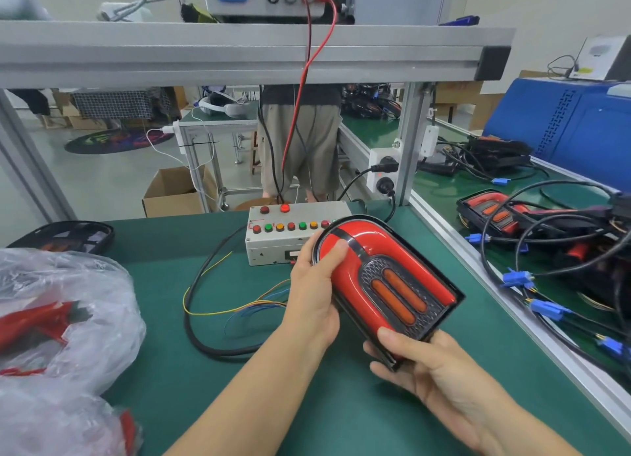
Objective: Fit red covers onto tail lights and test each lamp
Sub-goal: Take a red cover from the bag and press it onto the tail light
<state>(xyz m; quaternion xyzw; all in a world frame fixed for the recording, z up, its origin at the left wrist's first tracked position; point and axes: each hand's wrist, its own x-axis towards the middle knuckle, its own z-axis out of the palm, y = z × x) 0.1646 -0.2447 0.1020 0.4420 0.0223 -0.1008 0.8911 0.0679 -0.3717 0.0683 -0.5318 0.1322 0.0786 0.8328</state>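
Note:
I hold a tail light [382, 281] above the green bench, its red cover seated on the black housing and two orange strips showing in the middle. My left hand [316, 284] grips its rounded far end, thumb pressed on the red cover. At the near square end, my right hand [420, 363] holds the housing with the thumb on top. Behind the lamp sits the grey test box [290, 232] with its row of coloured buttons, and one red lamp on it is lit. Thin coloured wires [239, 305] and a black cable run from the box across the mat.
A clear plastic bag [61, 319] with red covers lies at the left. A black lamp housing [65, 237] rests at the far left. On the right bench lie more tail lights [495, 213], tangled cables and blue connectors. A person stands beyond the frame.

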